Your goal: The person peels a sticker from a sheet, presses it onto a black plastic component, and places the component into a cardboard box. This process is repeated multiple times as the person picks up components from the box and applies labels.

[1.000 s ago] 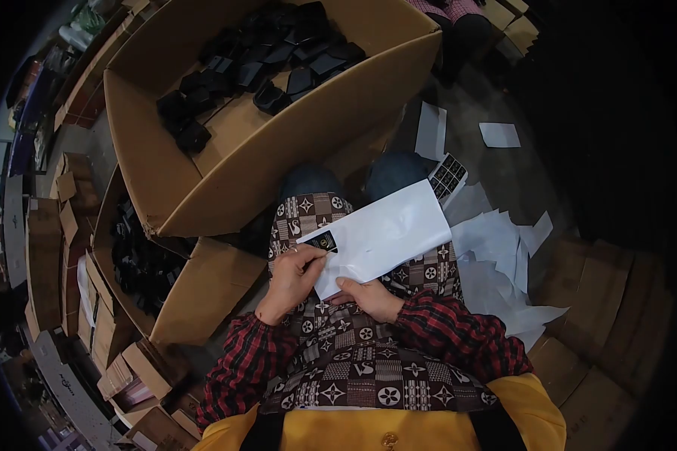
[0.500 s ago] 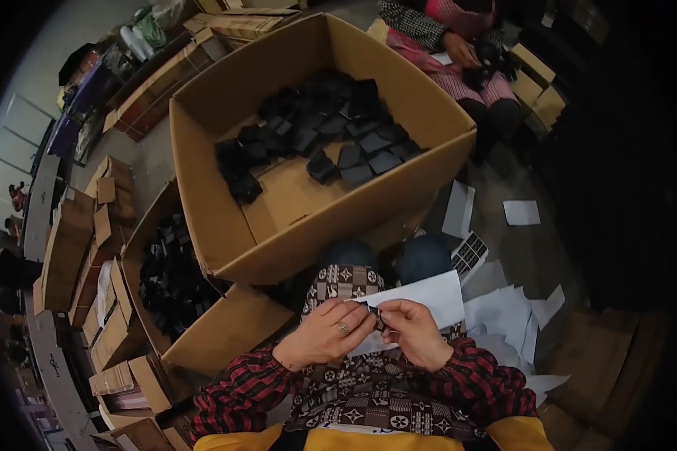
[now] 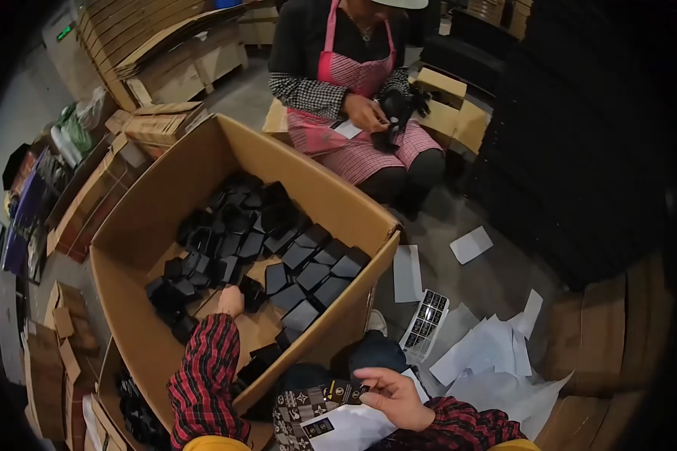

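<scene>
My left hand [image 3: 232, 301] reaches down into a large cardboard box [image 3: 331, 319], beside a black angular piece [image 3: 253, 295]. Its fingers are mostly hidden, so whether it grips that piece cannot be told. Many similar black pieces [image 3: 237, 244] lie loose in the box. Over my lap, my right hand [image 3: 400, 398] has thumb and forefinger pinched on a small black label [image 3: 364, 389]. Below it, a white sheet [image 3: 353, 428] with a black label [image 3: 318, 428] lies on my patterned apron [image 3: 289, 413].
Across the box sits a person [image 3: 353, 113] in a pink apron, handling a black object [image 3: 393, 116]. White papers [image 3: 496, 353] and a label sheet [image 3: 426, 323] lie on the floor at right. A second box of black parts [image 3: 139, 406] stands at lower left.
My hands were together over the white sheet; the left has moved away into the box. My right hand has stayed over my lap. The view has shifted, showing more of the other person.
</scene>
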Motion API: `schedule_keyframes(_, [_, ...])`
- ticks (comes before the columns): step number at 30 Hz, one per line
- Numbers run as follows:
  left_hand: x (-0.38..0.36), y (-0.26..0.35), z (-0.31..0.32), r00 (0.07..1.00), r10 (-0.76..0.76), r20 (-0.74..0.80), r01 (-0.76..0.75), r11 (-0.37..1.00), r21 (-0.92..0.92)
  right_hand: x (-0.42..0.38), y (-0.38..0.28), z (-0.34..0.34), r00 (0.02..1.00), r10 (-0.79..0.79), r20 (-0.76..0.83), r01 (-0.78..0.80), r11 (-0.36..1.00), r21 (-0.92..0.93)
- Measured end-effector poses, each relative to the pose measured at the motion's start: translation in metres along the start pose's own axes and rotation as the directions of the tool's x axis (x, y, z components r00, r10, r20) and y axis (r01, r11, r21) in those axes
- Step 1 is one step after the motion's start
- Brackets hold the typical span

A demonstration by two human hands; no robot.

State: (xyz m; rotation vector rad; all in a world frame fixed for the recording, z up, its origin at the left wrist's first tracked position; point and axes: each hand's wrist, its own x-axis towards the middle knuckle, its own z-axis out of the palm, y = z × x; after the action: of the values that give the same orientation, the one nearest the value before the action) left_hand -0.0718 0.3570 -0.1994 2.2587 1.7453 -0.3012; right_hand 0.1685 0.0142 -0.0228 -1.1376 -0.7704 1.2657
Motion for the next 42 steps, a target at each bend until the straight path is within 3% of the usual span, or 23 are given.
schedule_keyframes(1, [0.003, -0.002, 0.003, 0.999, 0.037, -0.004, -0.036, 0.997, 0.071, 0.001, 0.007, -0.008, 0.975, 0.198, 0.098, -0.219, 0.927, 0.304])
schedule_keyframes(2, [0.001, 0.000, -0.011, 0.998, 0.042, -0.036, -0.040, 0.997, 0.068, 0.001, 0.018, -0.014, 0.976, 0.166, 0.143, -0.218, 0.790, 0.573])
schedule_keyframes(3, [-0.011, 0.004, -0.039, 0.997, 0.043, -0.067, -0.038, 0.997, 0.062, 0.003, 0.012, -0.015, 0.977, 0.164, 0.137, -0.213, 0.789, 0.576])
schedule_keyframes(4, [-0.030, 0.013, -0.071, 0.951, 0.175, -0.255, -0.165, 0.984, 0.060, 0.007, 0.004, -0.016, 0.978, 0.148, 0.146, -0.207, 0.685, 0.699])
schedule_keyframes(5, [-0.053, 0.029, -0.108, 0.913, 0.231, -0.336, -0.315, 0.923, -0.221, 0.007, -0.002, -0.015, 0.981, 0.126, 0.150, -0.195, 0.561, 0.804])
schedule_keyframes(6, [-0.082, 0.047, -0.140, 0.867, 0.252, -0.429, -0.453, 0.758, -0.470, 0.005, 0.000, -0.019, 0.985, 0.057, 0.166, -0.168, 0.579, 0.798])
schedule_keyframes(8, [-0.151, 0.082, -0.179, 0.718, 0.441, -0.538, -0.689, 0.559, -0.462, 0.007, -0.015, -0.014, 0.986, 0.011, 0.164, -0.138, 0.589, 0.796])
schedule_keyframes(9, [-0.185, 0.100, -0.191, 0.472, 0.639, -0.607, -0.875, 0.426, -0.231, 0.006, -0.023, -0.010, 0.986, -0.029, 0.162, -0.113, 0.596, 0.795])
schedule_keyframes(11, [-0.254, 0.133, -0.201, 0.204, 0.838, -0.506, -0.978, 0.193, -0.076, -0.002, -0.028, -0.005, 0.944, 0.054, 0.326, -0.296, 0.581, 0.758])
schedule_keyframes(14, [-0.307, 0.159, -0.176, 0.090, 0.901, -0.424, -0.993, 0.114, 0.032, -0.024, -0.023, 0.002, 0.830, 0.113, 0.546, -0.491, 0.612, 0.620])
schedule_keyframes(17, [-0.319, 0.168, -0.144, 0.158, 0.837, -0.524, -0.963, 0.248, 0.105, -0.050, -0.022, 0.004, 0.911, 0.194, 0.365, -0.358, 0.810, 0.464])
schedule_keyframes(18, [-0.324, 0.169, -0.141, 0.269, 0.803, -0.532, -0.926, 0.367, 0.085, -0.055, -0.016, 0.001, 0.960, 0.166, 0.224, -0.256, 0.845, 0.470])
schedule_keyframes(20, [-0.331, 0.175, -0.116, 0.613, 0.408, -0.676, -0.759, 0.543, -0.360, -0.052, -0.006, -0.002, 0.968, -0.241, -0.067, 0.245, 0.968, 0.058])
schedule_keyframes(21, [-0.338, 0.172, -0.093, 0.875, 0.135, -0.465, -0.482, 0.333, -0.811, -0.048, -0.006, -0.006, 0.926, -0.342, -0.160, 0.317, 0.935, -0.160])
schedule_keyframes(23, [-0.359, 0.185, -0.074, 0.985, 0.071, -0.156, -0.130, -0.291, -0.948, -0.045, -0.013, -0.007, 0.872, -0.411, -0.267, 0.365, 0.908, -0.205])
schedule_keyframes(27, [-0.384, 0.208, -0.064, 0.960, 0.246, -0.133, 0.009, -0.502, -0.865, -0.052, -0.008, 0.006, 0.875, -0.461, -0.151, 0.432, 0.882, -0.189])
schedule_keyframes(29, [-0.385, 0.202, -0.065, 0.961, 0.222, -0.163, -0.016, -0.546, -0.837, -0.054, -0.002, 0.006, 0.886, -0.450, -0.110, 0.429, 0.887, -0.171])
schedule_keyframes(31, [-0.384, 0.195, -0.063, 0.967, 0.195, -0.163, -0.033, -0.540, -0.841, -0.052, -0.004, -0.001, 0.882, -0.451, -0.139, 0.411, 0.878, -0.244])
schedule_keyframes(32, [-0.384, 0.187, -0.059, 0.966, 0.220, -0.136, -0.029, -0.427, -0.904, -0.051, -0.017, -0.007, 0.805, -0.583, -0.108, 0.456, 0.725, -0.516])
schedule_keyframes(34, [-0.381, 0.174, -0.049, 0.956, 0.264, -0.125, -0.050, -0.274, -0.960, -0.058, -0.020, -0.023, 0.859, -0.504, -0.088, 0.439, 0.814, -0.382])
schedule_keyframes(35, [-0.382, 0.170, -0.049, 0.958, 0.262, -0.115, -0.040, -0.274, -0.961, -0.072, -0.029, -0.013, 0.944, -0.303, -0.133, 0.279, 0.945, -0.171])
schedule_keyframes(38, [-0.387, 0.166, -0.054, 0.935, 0.355, -0.027, 0.093, -0.318, -0.944, -0.090, -0.024, 0.003, 0.994, -0.100, 0.040, 0.105, 0.981, -0.162])
schedule_keyframes(42, [-0.390, 0.160, -0.049, 0.897, 0.442, -0.003, 0.127, -0.264, -0.956, -0.094, -0.005, 0.010, 1.000, 0.020, 0.009, -0.018, 0.980, -0.196])
